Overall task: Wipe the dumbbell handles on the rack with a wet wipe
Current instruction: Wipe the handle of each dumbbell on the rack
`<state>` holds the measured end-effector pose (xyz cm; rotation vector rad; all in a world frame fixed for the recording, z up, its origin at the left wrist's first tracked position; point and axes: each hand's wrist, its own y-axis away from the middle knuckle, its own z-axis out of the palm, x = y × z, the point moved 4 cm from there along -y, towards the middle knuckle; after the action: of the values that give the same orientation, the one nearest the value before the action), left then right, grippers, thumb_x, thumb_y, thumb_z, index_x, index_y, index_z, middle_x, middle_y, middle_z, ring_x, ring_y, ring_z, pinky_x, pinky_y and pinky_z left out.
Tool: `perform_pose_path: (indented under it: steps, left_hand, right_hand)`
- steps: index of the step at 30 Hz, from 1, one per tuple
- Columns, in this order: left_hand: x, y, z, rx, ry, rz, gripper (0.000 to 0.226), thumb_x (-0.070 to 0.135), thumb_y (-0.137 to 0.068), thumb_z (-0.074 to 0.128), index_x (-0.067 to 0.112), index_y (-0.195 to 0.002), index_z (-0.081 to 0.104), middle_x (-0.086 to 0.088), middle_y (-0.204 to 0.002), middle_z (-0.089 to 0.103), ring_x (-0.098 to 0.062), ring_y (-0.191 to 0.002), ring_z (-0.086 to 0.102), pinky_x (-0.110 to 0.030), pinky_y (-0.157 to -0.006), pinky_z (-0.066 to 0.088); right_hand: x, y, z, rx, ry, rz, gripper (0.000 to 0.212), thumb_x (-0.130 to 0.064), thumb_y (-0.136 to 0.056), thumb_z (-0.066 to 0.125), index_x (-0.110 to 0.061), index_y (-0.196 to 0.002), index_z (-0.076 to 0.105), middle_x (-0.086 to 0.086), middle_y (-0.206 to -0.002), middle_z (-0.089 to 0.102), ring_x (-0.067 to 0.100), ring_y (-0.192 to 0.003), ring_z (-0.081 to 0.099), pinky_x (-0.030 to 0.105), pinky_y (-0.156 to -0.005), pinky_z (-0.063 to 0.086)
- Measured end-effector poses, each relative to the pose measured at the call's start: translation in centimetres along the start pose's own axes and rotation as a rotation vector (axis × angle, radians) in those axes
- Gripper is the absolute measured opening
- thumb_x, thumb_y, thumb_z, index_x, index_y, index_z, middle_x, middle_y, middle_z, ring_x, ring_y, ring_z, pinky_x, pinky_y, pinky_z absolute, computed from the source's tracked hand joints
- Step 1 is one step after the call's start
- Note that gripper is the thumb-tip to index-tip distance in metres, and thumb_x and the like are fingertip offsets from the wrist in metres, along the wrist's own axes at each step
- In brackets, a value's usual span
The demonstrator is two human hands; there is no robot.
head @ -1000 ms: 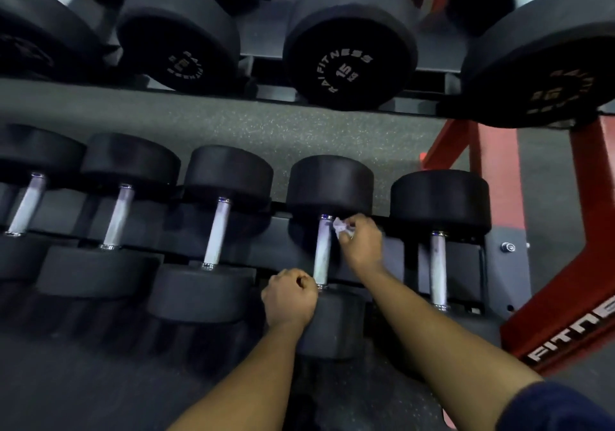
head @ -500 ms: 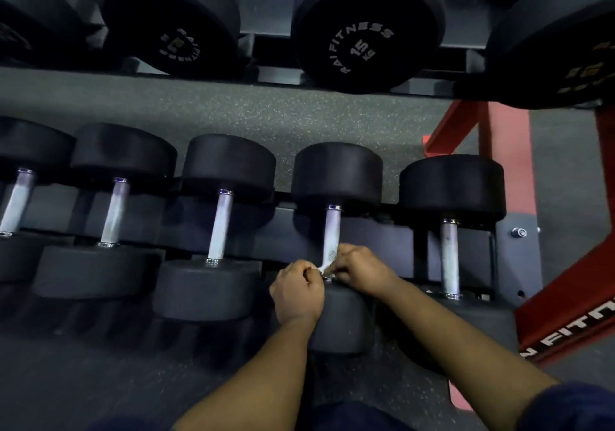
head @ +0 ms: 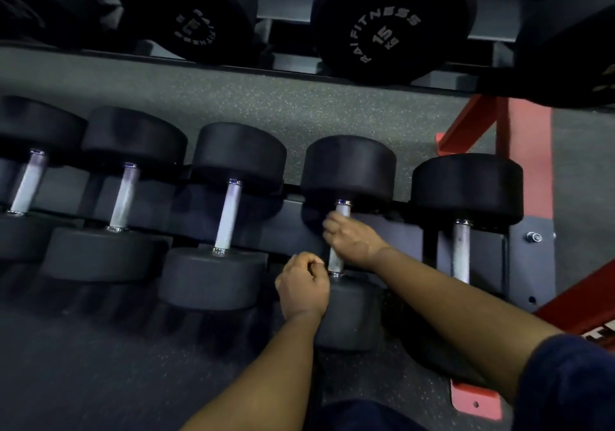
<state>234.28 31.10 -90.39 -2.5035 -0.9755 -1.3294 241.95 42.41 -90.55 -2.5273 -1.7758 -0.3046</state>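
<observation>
Floor: grey speckled rubber floor (head: 299, 111) behind the lower row, red rack frame (head: 529, 137) out at 3 o'clock.
Upper tier: 15 kg dumbbell (head: 392, 24) up at 1 o'clock.
Handle: steel handle (head: 335, 260) of the fourth dumbbell (head: 349, 167), 5 o'clock off centre.
Right hand: my right hand (head: 352, 241) wraps it, fingers curled round the far half.
Left hand: my left hand (head: 303, 287) at 6 o'clock, balled beside the near end, nothing showing in it.
</observation>
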Motion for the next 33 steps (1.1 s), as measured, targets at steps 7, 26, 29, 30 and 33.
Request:
perform_pose_path:
  steps: [7,26,29,30,33]
  left_hand:
    - [0.0,0.1,-0.2,0.030,-0.002,-0.003,0.015,0.027,-0.078,0.040,0.022,-0.075,0.054,0.010,-0.083,0.047,-0.026,-0.079,0.055,-0.043,-0.082,0.046]
    - [-0.3,-0.2,0.1,0.023,-0.034,0.024,0.012,0.024,-0.082,0.044,0.020,-0.082,0.056,0.005,-0.089,0.053,-0.027,-0.084,0.058,-0.042,-0.079,0.046]
    - [-0.4,-0.2,0.2,0.038,-0.012,0.040,0.010,0.021,-0.076,0.047,0.021,-0.083,0.054,0.009,-0.088,0.052,-0.024,-0.084,0.058,-0.041,-0.080,0.045]
    - [-0.4,-0.2,0.1,0.039,-0.002,0.038,0.010,0.016,-0.076,0.050,0.023,-0.083,0.052,0.012,-0.087,0.050,-0.023,-0.084,0.057,-0.040,-0.080,0.045]
    - [-0.5,-0.3,0.2,0.040,0.007,0.022,0.023,0.006,-0.075,0.056,0.025,-0.087,0.050,0.017,-0.084,0.046,-0.019,-0.084,0.055,-0.040,-0.083,0.044]
  right_hand:
    - [-1.4,0.1,0.6,-0.305,0.034,-0.346,0.010,-0.012,-0.079,0.062,-0.012,-0.073,0.070,0.003,-0.076,0.064,0.022,-0.078,0.059,0.028,-0.062,0.051]
    - [-1.6,-1.3,0.4,-0.350,-0.176,-0.034,0.027,-0.019,-0.098,0.040,-0.009,-0.112,0.061,0.007,-0.118,0.055,0.024,-0.107,0.046,0.032,-0.090,0.040]
    - [-1.8,-1.1,0.9,-0.270,-0.082,0.024,0.027,-0.021,-0.096,0.042,-0.014,-0.108,0.066,0.003,-0.107,0.064,0.025,-0.106,0.049,0.033,-0.095,0.036]
    - [-1.7,-0.9,0.7,-0.236,-0.131,0.031,0.025,-0.022,-0.094,0.046,-0.016,-0.106,0.067,0.002,-0.102,0.065,0.024,-0.103,0.052,0.033,-0.094,0.036]
    - [-1.3,0.2,0.0,-0.221,-0.395,-0.015,0.016,-0.019,-0.085,0.058,-0.012,-0.092,0.070,0.006,-0.090,0.067,0.027,-0.092,0.057,0.034,-0.079,0.043]
